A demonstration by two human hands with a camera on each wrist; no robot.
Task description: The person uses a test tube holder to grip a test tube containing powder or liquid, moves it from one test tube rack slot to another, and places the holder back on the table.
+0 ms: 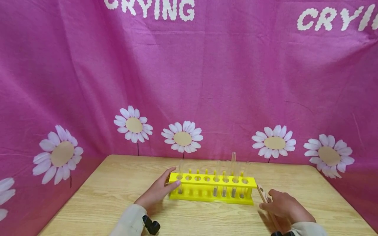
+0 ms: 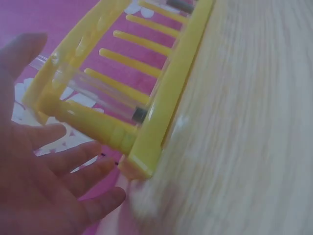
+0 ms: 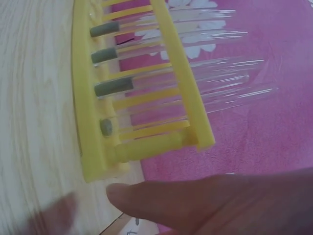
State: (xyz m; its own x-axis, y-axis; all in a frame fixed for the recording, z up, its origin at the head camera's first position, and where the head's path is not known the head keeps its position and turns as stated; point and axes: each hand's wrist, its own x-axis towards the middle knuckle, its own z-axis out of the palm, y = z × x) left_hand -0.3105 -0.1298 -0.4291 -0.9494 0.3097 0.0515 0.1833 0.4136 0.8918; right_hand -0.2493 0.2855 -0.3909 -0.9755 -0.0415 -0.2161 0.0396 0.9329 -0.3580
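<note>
A yellow test tube rack [image 1: 192, 198] stands on the table, a row of round holes along its top bar. My left hand [image 1: 160, 188] is at the rack's left end, thumb over the top bar; in the left wrist view its fingers are spread and fairly straight beside the end post. One test tube [image 2: 107, 93] with dark grey content sits in the leftmost hole. Several tubes [image 3: 146, 78] with grey content stand toward the right end, and one clear tube [image 1: 234, 160] rises above them. Just right of the rack, my right hand [image 1: 284, 206] grips a wooden test tube clamp [image 1: 262, 192].
The wooden table [image 1: 189, 223] reaches back to a pink curtain [image 1: 224, 82] with printed daisies, which hangs behind and on both sides. Yellow pegs [image 1: 198, 171] stick up along the back of the rack. Black straps [image 1: 151, 225] sit at the wrists.
</note>
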